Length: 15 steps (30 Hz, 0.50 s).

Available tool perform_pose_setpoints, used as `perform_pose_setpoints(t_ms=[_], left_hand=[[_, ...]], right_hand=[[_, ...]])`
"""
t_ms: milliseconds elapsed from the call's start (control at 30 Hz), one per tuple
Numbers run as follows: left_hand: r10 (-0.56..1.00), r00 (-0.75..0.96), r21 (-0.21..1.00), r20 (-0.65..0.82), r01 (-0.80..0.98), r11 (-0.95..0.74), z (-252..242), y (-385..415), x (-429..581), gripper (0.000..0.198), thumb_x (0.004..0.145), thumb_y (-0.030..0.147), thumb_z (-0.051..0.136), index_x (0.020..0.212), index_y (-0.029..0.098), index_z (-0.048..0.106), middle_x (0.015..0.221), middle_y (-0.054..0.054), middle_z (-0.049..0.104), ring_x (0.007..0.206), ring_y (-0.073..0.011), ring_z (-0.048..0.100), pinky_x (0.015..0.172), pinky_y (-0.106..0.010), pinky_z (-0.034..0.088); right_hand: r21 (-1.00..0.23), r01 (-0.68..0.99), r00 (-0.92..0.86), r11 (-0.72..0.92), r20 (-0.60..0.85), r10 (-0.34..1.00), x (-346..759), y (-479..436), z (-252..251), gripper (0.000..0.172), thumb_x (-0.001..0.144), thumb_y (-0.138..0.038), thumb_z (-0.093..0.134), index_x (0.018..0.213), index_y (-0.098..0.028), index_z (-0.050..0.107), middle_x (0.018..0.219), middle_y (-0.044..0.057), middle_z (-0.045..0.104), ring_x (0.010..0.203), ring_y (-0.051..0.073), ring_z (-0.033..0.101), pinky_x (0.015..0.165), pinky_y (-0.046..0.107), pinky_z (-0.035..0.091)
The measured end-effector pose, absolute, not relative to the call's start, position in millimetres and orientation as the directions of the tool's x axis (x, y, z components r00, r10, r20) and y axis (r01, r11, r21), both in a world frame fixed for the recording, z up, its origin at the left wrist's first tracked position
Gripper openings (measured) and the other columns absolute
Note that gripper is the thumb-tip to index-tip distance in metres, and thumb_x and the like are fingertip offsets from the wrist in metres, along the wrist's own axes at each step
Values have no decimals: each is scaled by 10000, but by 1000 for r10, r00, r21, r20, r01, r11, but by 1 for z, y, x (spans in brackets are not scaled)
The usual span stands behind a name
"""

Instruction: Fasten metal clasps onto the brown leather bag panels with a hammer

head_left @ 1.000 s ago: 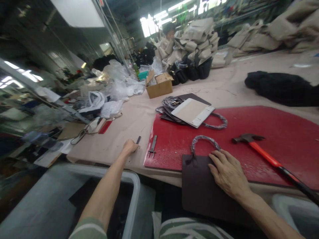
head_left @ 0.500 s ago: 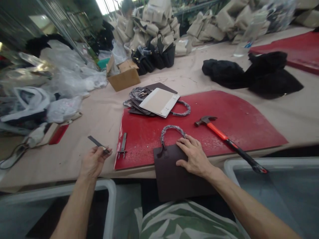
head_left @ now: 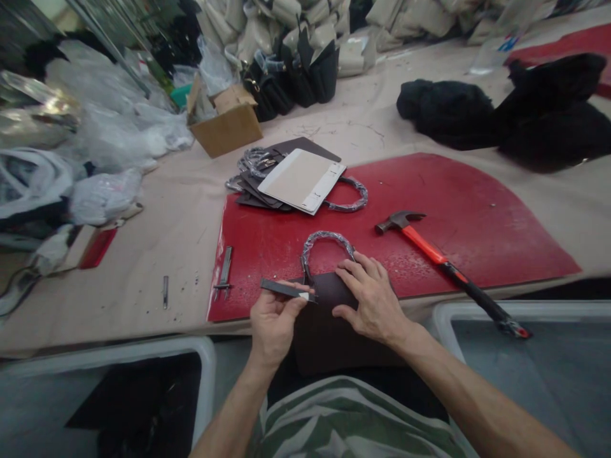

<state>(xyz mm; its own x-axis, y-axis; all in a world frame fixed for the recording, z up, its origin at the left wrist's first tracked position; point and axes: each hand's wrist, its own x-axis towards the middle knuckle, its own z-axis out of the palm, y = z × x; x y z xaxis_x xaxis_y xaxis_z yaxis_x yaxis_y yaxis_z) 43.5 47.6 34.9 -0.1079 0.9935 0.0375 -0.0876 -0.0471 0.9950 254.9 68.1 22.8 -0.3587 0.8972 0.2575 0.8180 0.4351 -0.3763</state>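
Note:
A dark brown bag panel lies partly over the table's front edge. Its handle, wrapped in clear plastic, arches up from the panel's far edge. My right hand rests flat on the panel's upper right part, fingers spread beside the handle's right end. Between thumb and fingers, my left hand pinches a flat dark metal bar with a pale spot near its right end. That end is held just above the panel's upper left corner, by the handle's left end; whether it touches cannot be made out.
Beneath the panel's top is a red mat, bearing a claw hammer and a pronged metal tool. A stack of panels lies behind. Plastic bins flank my body. A cardboard box and black cloth sit farther back.
My left hand has brought the metal bar rightward from beside the mat to the panel's upper left corner. My right hand stays on the panel. The view has tipped down somewhat.

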Motion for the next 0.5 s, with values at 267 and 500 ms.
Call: perform_pose_setpoints(t_ms=[267,500], left_hand=[[974,-55,934,221,298,-195,11,47,61,113,911,222,631,1011,177,660,1033,-51,725,926,-172,716,844,-308,624],[984,-32,947,178,278,-162,-2,48,62,156,939,268,607,1061,178,643,1072,-64,694,901,-170,712,697,-256,650]], right_hand=[[-401,802,-368,442,252,895,257,67,18,672,734,-427,811,1294,-145,566,1387,123,543,1394,362,318,1182,558,215],[-407,813,-364,417,204,909,254,70,22,736,739,-462,799,1361,-170,536,1435,133,506,1416,384,285,1179,599,181]])
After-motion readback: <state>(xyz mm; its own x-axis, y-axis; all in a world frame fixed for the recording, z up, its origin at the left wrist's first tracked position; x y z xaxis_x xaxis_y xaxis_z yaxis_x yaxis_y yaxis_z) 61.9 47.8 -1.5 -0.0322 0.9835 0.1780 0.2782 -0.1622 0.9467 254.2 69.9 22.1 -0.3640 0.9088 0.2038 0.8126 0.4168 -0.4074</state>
